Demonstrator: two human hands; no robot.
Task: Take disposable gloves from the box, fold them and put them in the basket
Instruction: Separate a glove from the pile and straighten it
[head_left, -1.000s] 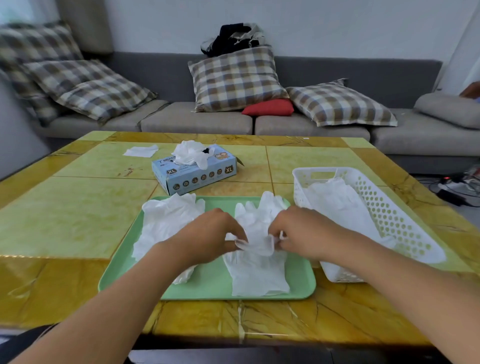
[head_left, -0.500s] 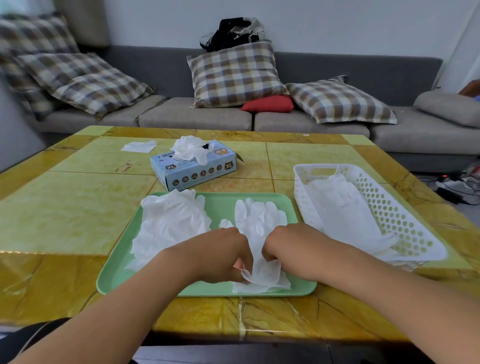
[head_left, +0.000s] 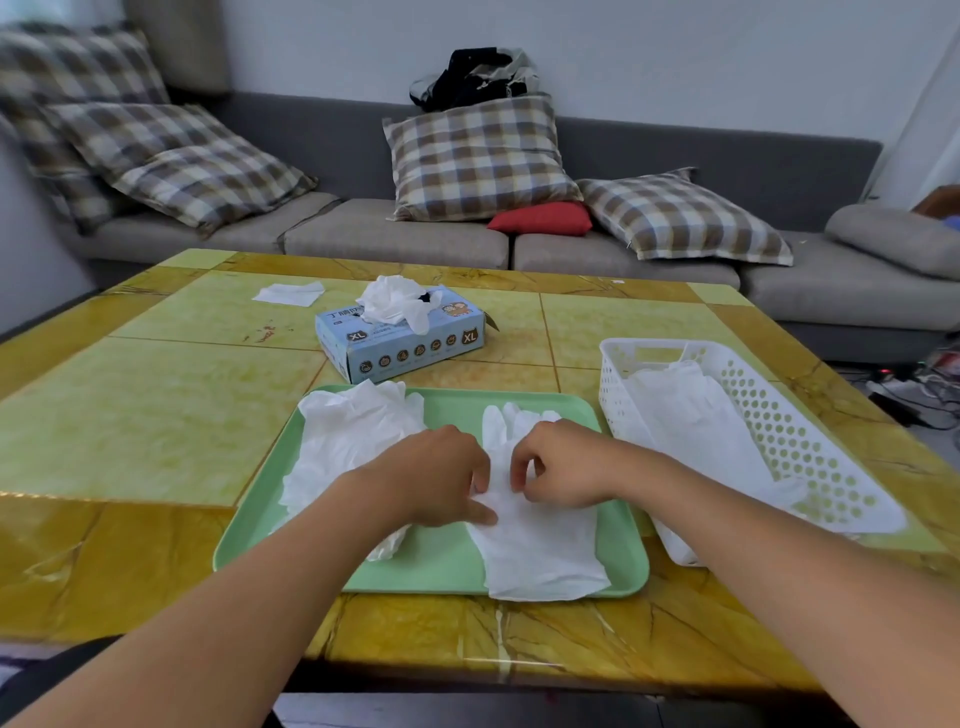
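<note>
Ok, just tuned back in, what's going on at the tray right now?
A person is working on a white glove laid flat on the right half of the green tray. The left hand and right hand both pinch it near its middle, apparently about to fold it. A loose pile of gloves waits on the tray's left side. The white basket to the right already holds gloves, and the glove box behind the tray has more sticking out of its top.

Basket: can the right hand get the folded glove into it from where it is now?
Probably yes. The basket sits just right of the tray, top open, and nothing stands between it and the right hand, which is pinching the glove alongside the left hand.
</note>
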